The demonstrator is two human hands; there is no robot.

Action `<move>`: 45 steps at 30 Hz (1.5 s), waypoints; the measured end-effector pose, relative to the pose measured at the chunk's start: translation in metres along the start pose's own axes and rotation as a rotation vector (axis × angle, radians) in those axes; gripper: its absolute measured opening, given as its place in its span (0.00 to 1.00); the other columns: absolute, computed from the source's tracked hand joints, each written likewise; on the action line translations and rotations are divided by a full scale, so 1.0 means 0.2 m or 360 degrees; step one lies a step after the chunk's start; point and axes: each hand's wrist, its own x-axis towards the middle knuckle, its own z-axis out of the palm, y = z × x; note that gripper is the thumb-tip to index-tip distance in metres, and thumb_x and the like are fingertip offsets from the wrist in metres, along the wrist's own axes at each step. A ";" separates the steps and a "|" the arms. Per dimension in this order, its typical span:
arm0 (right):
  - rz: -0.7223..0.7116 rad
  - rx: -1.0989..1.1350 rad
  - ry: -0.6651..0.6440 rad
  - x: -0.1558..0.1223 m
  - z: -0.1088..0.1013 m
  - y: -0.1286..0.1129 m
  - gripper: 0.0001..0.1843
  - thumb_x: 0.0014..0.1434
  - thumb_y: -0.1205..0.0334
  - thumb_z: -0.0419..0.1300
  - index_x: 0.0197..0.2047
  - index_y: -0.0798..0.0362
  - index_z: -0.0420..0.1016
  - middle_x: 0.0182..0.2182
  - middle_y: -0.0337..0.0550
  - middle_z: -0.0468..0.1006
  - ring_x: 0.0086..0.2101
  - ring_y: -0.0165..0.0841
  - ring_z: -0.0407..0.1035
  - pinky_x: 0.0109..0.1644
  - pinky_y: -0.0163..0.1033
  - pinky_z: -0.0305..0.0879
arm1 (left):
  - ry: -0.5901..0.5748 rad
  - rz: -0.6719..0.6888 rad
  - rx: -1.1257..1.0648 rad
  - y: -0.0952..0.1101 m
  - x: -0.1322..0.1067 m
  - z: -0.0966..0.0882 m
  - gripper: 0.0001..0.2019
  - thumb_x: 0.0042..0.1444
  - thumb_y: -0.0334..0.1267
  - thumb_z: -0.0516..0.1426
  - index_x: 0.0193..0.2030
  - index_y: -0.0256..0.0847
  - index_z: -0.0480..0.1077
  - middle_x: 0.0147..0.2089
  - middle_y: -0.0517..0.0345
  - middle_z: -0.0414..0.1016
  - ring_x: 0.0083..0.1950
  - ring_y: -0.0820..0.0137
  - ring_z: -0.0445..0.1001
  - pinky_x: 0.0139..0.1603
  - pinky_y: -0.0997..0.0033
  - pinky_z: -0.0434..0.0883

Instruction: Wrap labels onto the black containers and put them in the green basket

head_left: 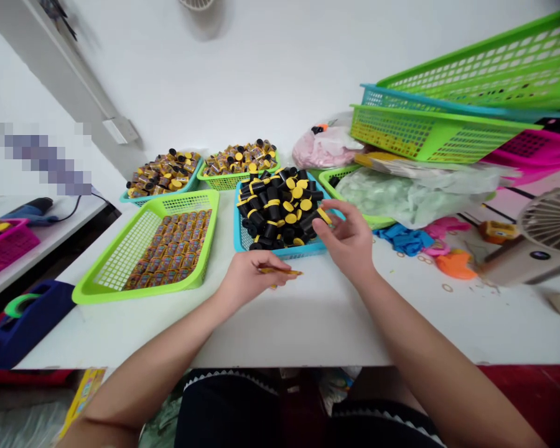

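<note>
My left hand (249,278) rests on the white table (308,317), its fingers pinched on a thin yellow label strip (282,271). Over the front right corner of a blue basket (280,252), my right hand (348,239) grips a small black tube with a yellow cap (321,216). That basket is heaped with several black tubes with yellow caps (277,205). To its left, a green basket (107,277) holds rows of labelled tubes (172,249).
Two more baskets of labelled tubes (163,171) (240,157) stand at the back. Stacked empty baskets (438,134), plastic bags (415,193) and a small fan (536,239) crowd the right. A tape dispenser (23,320) sits at the left edge.
</note>
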 end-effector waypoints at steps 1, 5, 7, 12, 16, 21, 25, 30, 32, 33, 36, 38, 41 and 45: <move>0.0091 0.0053 -0.0073 -0.01 0.01 -0.02 0.18 0.60 0.48 0.62 0.50 0.47 0.71 0.45 0.45 0.74 0.36 0.32 0.73 0.32 0.36 0.74 | 0.0005 -0.0082 -0.0076 -0.02 0.02 0.00 0.12 0.52 0.43 0.64 0.37 0.36 0.76 0.32 0.53 0.80 0.31 0.67 0.79 0.34 0.68 0.79; 0.0309 0.0218 -0.0363 -0.03 0.03 -0.10 0.15 0.59 0.46 0.62 0.42 0.48 0.77 0.39 0.43 0.75 0.30 0.28 0.71 0.29 0.34 0.72 | -0.0112 0.0011 -0.0007 -0.11 0.01 0.00 0.18 0.62 0.45 0.56 0.56 0.40 0.69 0.39 0.53 0.80 0.35 0.69 0.80 0.39 0.65 0.79; 0.0412 0.0331 -0.0452 -0.04 0.04 -0.12 0.15 0.58 0.46 0.64 0.39 0.49 0.78 0.36 0.42 0.76 0.27 0.27 0.70 0.26 0.33 0.71 | -0.0215 0.0132 0.0094 -0.14 -0.01 -0.02 0.22 0.63 0.40 0.54 0.64 0.42 0.60 0.42 0.53 0.81 0.38 0.69 0.80 0.42 0.65 0.79; 0.0642 0.0493 -0.0543 -0.08 0.07 -0.11 0.17 0.57 0.44 0.64 0.40 0.49 0.79 0.26 0.37 0.75 0.21 0.26 0.67 0.22 0.33 0.68 | -0.0281 0.0175 0.0248 -0.15 -0.03 -0.04 0.16 0.67 0.38 0.47 0.57 0.39 0.67 0.42 0.52 0.79 0.39 0.69 0.79 0.43 0.66 0.77; 0.0487 0.0423 -0.0510 -0.09 0.07 -0.13 0.16 0.56 0.44 0.64 0.39 0.46 0.80 0.29 0.39 0.77 0.26 0.28 0.71 0.26 0.34 0.70 | -0.0357 0.0202 0.0321 -0.11 -0.03 -0.05 0.15 0.68 0.41 0.47 0.50 0.38 0.71 0.38 0.55 0.77 0.35 0.71 0.75 0.40 0.69 0.73; 0.0387 0.0309 -0.0524 -0.08 0.07 -0.13 0.13 0.57 0.46 0.65 0.38 0.45 0.80 0.32 0.39 0.77 0.26 0.27 0.71 0.27 0.33 0.71 | -0.0423 0.0311 0.0403 -0.10 -0.03 -0.05 0.17 0.69 0.45 0.46 0.45 0.37 0.71 0.35 0.56 0.74 0.35 0.71 0.70 0.38 0.71 0.69; 0.0428 0.0250 -0.0517 -0.08 0.06 -0.12 0.15 0.57 0.45 0.64 0.38 0.46 0.80 0.33 0.39 0.77 0.26 0.26 0.70 0.25 0.32 0.70 | -0.0429 0.0280 0.0327 -0.13 -0.03 -0.04 0.15 0.69 0.42 0.46 0.47 0.38 0.70 0.37 0.55 0.75 0.36 0.71 0.71 0.40 0.71 0.70; 0.0393 0.0239 -0.0612 -0.07 0.06 -0.09 0.13 0.57 0.47 0.65 0.39 0.47 0.80 0.37 0.41 0.77 0.29 0.27 0.70 0.27 0.33 0.71 | -0.0445 0.0148 0.0078 -0.15 -0.02 -0.03 0.16 0.68 0.41 0.45 0.53 0.37 0.68 0.43 0.50 0.78 0.37 0.71 0.74 0.41 0.70 0.73; 0.0325 0.0202 -0.0625 -0.07 0.06 -0.08 0.11 0.57 0.50 0.65 0.40 0.47 0.80 0.38 0.42 0.76 0.30 0.28 0.69 0.27 0.34 0.69 | -0.0398 0.0071 -0.0034 -0.15 -0.01 -0.03 0.17 0.68 0.45 0.46 0.49 0.37 0.69 0.43 0.49 0.79 0.36 0.71 0.75 0.40 0.69 0.74; 0.0276 0.0173 -0.0620 -0.07 0.06 -0.07 0.10 0.57 0.52 0.66 0.40 0.46 0.80 0.38 0.42 0.75 0.30 0.28 0.69 0.28 0.34 0.69 | -0.0365 0.0037 -0.0084 -0.15 -0.01 -0.03 0.17 0.67 0.47 0.47 0.47 0.36 0.70 0.42 0.49 0.79 0.36 0.70 0.76 0.40 0.69 0.74; 0.0177 0.0096 -0.0602 -0.07 0.06 -0.05 0.10 0.56 0.53 0.67 0.41 0.45 0.80 0.39 0.44 0.73 0.31 0.28 0.67 0.29 0.36 0.68 | -0.0287 -0.0011 -0.0178 -0.14 -0.01 -0.03 0.21 0.65 0.53 0.50 0.45 0.35 0.71 0.41 0.48 0.80 0.35 0.69 0.77 0.39 0.67 0.76; 0.0202 0.0094 -0.0617 -0.07 0.06 -0.05 0.12 0.56 0.51 0.66 0.42 0.45 0.80 0.40 0.44 0.73 0.32 0.30 0.68 0.29 0.36 0.69 | -0.0265 -0.0002 -0.0195 -0.14 0.00 -0.03 0.23 0.63 0.56 0.51 0.45 0.36 0.72 0.42 0.48 0.80 0.36 0.68 0.78 0.40 0.67 0.76; 0.0235 0.0099 -0.0650 -0.08 0.07 -0.06 0.13 0.55 0.50 0.67 0.41 0.46 0.79 0.39 0.44 0.72 0.33 0.31 0.69 0.29 0.36 0.70 | -0.0208 0.0024 -0.0145 -0.14 0.00 -0.03 0.22 0.63 0.56 0.52 0.45 0.37 0.73 0.41 0.50 0.80 0.40 0.67 0.78 0.41 0.68 0.76; 0.0168 0.0066 -0.0595 -0.09 0.09 -0.06 0.13 0.55 0.50 0.67 0.42 0.45 0.79 0.40 0.45 0.72 0.34 0.31 0.69 0.31 0.37 0.72 | -0.0031 0.0060 -0.0049 -0.13 -0.01 -0.01 0.17 0.59 0.50 0.58 0.43 0.37 0.75 0.35 0.55 0.79 0.35 0.69 0.77 0.37 0.70 0.75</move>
